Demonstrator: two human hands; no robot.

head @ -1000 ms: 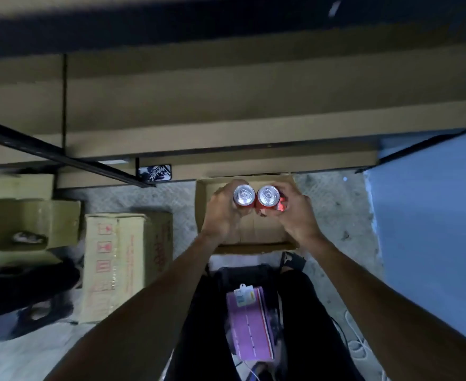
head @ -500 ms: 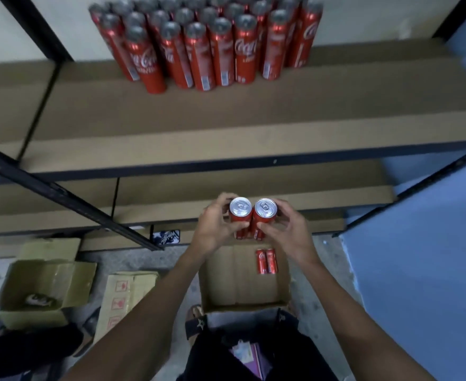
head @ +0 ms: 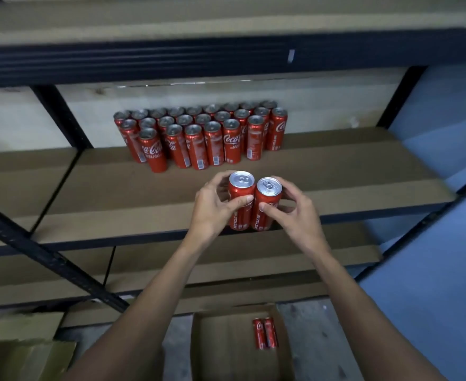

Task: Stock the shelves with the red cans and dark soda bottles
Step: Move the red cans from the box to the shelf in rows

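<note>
Lifted from the box point(head: 220, 345) far beneath my grips, both cans now ride at shelf height, the stocked rows point(head: 204, 136) standing just beyond. My left grip point(head: 212, 207) wraps one red can point(head: 240, 199), thumb across its front; my right grip point(head: 295, 213) holds the second can point(head: 266, 204), the two touching above the shelf point(head: 363, 174) edge. Full, I judge: weighty, thin-walled, slick, best held mid-body. Two more cans point(head: 264, 332) lie in the box.
</note>
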